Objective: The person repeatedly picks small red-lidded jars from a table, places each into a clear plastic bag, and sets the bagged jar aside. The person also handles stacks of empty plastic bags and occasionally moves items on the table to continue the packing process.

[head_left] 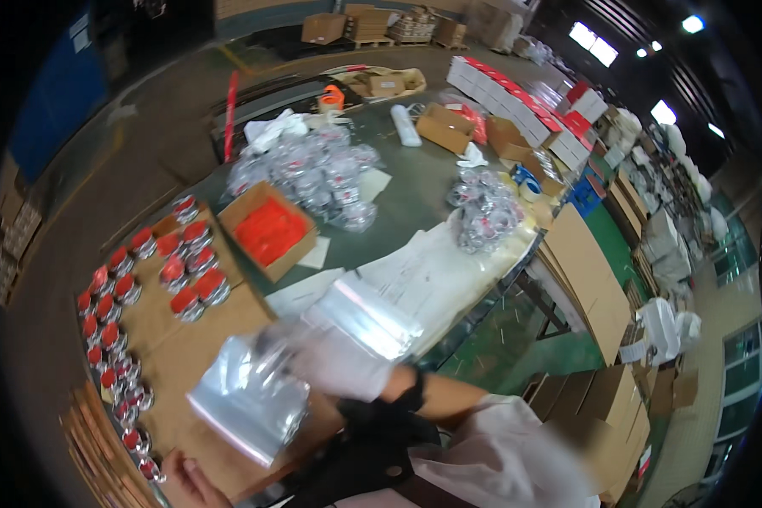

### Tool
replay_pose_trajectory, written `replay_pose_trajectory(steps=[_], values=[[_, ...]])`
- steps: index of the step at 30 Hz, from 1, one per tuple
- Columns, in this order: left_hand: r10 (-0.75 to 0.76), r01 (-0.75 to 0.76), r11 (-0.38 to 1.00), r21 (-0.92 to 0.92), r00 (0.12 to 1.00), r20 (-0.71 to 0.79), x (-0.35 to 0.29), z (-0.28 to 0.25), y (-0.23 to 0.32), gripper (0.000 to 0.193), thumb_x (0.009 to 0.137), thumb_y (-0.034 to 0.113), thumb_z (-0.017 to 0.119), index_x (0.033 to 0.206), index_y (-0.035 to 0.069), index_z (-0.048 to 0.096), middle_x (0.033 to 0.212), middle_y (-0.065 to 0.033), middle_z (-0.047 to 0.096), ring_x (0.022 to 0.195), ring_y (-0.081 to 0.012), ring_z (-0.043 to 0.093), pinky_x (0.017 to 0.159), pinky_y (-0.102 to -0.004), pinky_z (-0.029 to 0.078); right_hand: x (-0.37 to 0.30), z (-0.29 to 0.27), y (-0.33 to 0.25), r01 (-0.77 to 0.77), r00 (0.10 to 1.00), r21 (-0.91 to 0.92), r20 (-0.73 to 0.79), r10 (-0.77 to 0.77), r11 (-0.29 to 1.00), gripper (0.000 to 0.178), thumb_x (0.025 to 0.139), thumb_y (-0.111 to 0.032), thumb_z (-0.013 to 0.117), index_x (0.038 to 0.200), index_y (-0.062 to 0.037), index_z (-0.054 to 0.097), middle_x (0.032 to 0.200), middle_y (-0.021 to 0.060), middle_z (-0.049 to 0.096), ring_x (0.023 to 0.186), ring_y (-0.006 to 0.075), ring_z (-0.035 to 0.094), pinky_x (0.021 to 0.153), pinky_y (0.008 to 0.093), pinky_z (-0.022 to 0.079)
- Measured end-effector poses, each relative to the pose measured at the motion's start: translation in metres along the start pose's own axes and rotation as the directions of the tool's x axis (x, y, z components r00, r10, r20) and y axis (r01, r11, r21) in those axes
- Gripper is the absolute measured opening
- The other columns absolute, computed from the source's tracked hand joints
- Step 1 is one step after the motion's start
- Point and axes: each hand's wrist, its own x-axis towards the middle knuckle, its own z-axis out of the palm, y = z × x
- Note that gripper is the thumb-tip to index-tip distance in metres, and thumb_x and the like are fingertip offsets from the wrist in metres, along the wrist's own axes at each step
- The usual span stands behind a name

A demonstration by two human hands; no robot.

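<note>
Head view, my right hand: my right hand in the white glove [343, 364] comes in from the lower edge and lies over the upper edge of the clear, flat plastic bag with something shiny inside [250, 398]. The picture is blurred here, so I cannot tell if the fingers are pinching the bag or only pressing on it.

Head view, my left hand: my bare left hand [190, 483] is at the bottom edge, just beside the lower corner of the bag. Only a part shows; the fingers look loosely curled, and I cannot tell if they touch the bag.

Where the bag is: above the brown cardboard sheet [178, 347] on the table, close to my body, between my two hands.

Why held so: I judge the bag is kept up by its top, so the contents stay at the bottom and do not fall out.

How the bag looks: transparent, glossy, a little wrinkled, with silver-grey reflections.

Around it: small round tins with red lids [114, 292] stand in rows on the cardboard, near my left side, I think for easy reach. The open cardboard box with orange-red contents [269, 230] and a heap of filled clear bags [313, 169] lie farther on the green table [415, 186].
</note>
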Motion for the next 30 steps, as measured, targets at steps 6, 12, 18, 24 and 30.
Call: replay_pose_trajectory(steps=[6, 12, 18, 24, 30], values=[[-0.154, 0.047, 0.951, 0.305, 0.929, 0.338, 0.009, 0.135, 0.027, 0.030, 0.088, 0.019, 0.067, 0.105, -0.004, 0.057, 0.090, -0.0118, 0.054, 0.072, -0.0199, 0.052, 0.065, -0.0333, 0.044, -0.089, -0.250, 0.232, -0.787, 0.479, -0.199, -0.793, 0.377, 0.584, 0.018, 0.089, -0.012, 0.054, 0.099, -0.0050, 0.066, 0.089, 0.0231, 0.066, 0.085, 0.0393, 0.064, 0.077, 0.0471, 0.051], [-0.018, -0.077, 0.891, 0.447, 0.979, 0.204, 0.013, 0.176, -0.030, 0.032, 0.079, 0.027, 0.076, 0.084, 0.000, 0.059, 0.073, -0.0123, 0.058, 0.064, -0.0275, 0.056, 0.058, -0.0394, 0.045, -0.100, -0.316, 0.317, -0.847, 0.459, -0.512, -0.573, 0.679, 0.140, 0.024, 0.088, -0.017, 0.055, 0.104, -0.0047, 0.069, 0.102, 0.0198, 0.068, 0.097, 0.0363, 0.065, 0.081, 0.0461, 0.052], [-0.087, 0.052, 0.980, 0.194, 0.981, 0.173, 0.013, 0.163, -0.006, 0.015, 0.087, 0.012, 0.070, 0.090, -0.002, 0.071, 0.079, -0.0134, 0.069, 0.065, -0.0182, 0.064, 0.060, -0.0301, 0.051, -0.030, -0.163, 0.171, -0.353, 0.861, 0.237, -0.297, 0.414, 0.905, 0.017, 0.088, -0.008, 0.059, 0.103, -0.0016, 0.066, 0.093, 0.0090, 0.069, 0.082, 0.0206, 0.066, 0.076, 0.0340, 0.053], [0.020, -0.019, 1.000, -0.010, 0.983, 0.182, -0.013, 0.104, 0.051, 0.008, 0.088, 0.005, 0.066, 0.090, -0.001, 0.070, 0.082, -0.0091, 0.064, 0.063, -0.0144, 0.058, 0.056, -0.0257, 0.048, 0.034, 0.076, -0.002, -0.159, 0.916, 0.326, 0.400, 0.017, 0.932, 0.033, 0.088, -0.028, 0.063, 0.100, 0.0020, 0.068, 0.080, 0.0188, 0.068, 0.073, 0.0322, 0.067, 0.067, 0.0391, 0.051], [-0.372, 0.352, 0.721, -0.597, 0.923, 0.096, -0.037, -0.023, -0.007, 0.026, 0.094, 0.011, 0.061, 0.118, 0.001, 0.059, 0.089, -0.0023, 0.061, 0.076, -0.0096, 0.057, 0.066, -0.0220, 0.046, 0.046, 0.144, -0.114, -0.164, 0.883, 0.449, 0.464, -0.072, 0.878, 0.019, 0.088, -0.014, 0.062, 0.092, 0.0035, 0.068, 0.075, 0.0136, 0.067, 0.066, 0.0138, 0.064, 0.064, 0.0297, 0.051]])
